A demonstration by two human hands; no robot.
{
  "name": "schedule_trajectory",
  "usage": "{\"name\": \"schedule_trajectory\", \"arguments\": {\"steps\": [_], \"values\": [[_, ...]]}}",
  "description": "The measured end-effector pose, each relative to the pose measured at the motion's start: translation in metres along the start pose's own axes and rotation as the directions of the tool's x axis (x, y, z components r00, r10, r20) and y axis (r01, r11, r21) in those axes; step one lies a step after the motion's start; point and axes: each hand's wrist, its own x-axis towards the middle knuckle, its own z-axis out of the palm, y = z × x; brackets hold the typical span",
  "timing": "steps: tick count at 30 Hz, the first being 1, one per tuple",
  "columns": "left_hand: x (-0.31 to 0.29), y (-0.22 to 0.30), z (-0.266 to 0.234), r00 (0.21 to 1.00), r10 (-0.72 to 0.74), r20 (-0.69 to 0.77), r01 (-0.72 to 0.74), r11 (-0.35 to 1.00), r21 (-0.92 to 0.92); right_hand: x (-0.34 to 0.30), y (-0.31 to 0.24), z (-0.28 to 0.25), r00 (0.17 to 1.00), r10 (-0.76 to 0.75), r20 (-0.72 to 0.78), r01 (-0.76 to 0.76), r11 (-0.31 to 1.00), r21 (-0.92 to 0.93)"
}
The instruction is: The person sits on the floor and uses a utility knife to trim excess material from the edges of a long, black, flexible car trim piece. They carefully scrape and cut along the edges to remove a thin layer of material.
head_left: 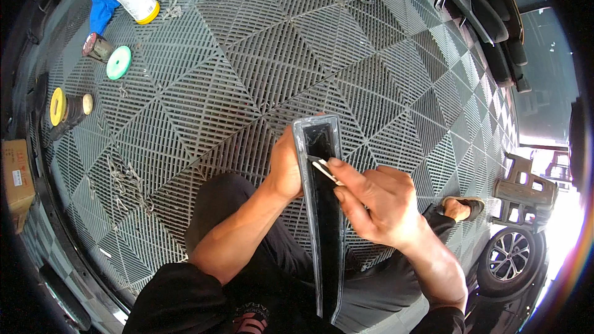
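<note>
A long, narrow black trough-shaped part (328,229) with a dusty grey rim stands tilted between my knees, its hollow side toward me. My left hand (286,164) is wrapped round its upper left edge, with the fingertips hidden behind it. Between the thumb and fingers of my right hand (383,204) is a slim white-handled tool with a small dark, blade-like tip (326,171). That tip lies at the inner left edge of the trough, near its upper end.
On the grey slatted floor tiles at upper left are a yellow-and-white bottle (136,1), a blue cloth (103,7), a green pad (119,62) and a yellow pad (58,106). A cardboard box (18,176) sits far left. Rightward are a stool (526,192) and a car wheel (508,262).
</note>
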Motion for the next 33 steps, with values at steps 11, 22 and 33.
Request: {"name": "schedule_trajectory", "arguments": {"steps": [11, 22, 33], "values": [[0.01, 0.002, -0.009, 0.993, -0.055, 0.105, 0.073, 0.981, -0.181, 0.009, 0.0, -0.011, 0.953, 0.298, -0.048, -0.267, 0.908, 0.324], [0.012, 0.009, 0.004, 0.989, -0.103, 0.105, 0.123, 0.971, -0.203, -0.001, -0.009, -0.002, 0.818, 0.574, -0.031, -0.529, 0.773, 0.35], [0.012, -0.011, -0.015, 0.999, 0.006, 0.054, -0.004, 0.999, -0.033, 0.003, -0.015, -0.001, 0.874, 0.484, 0.045, -0.454, 0.78, 0.43]]}}
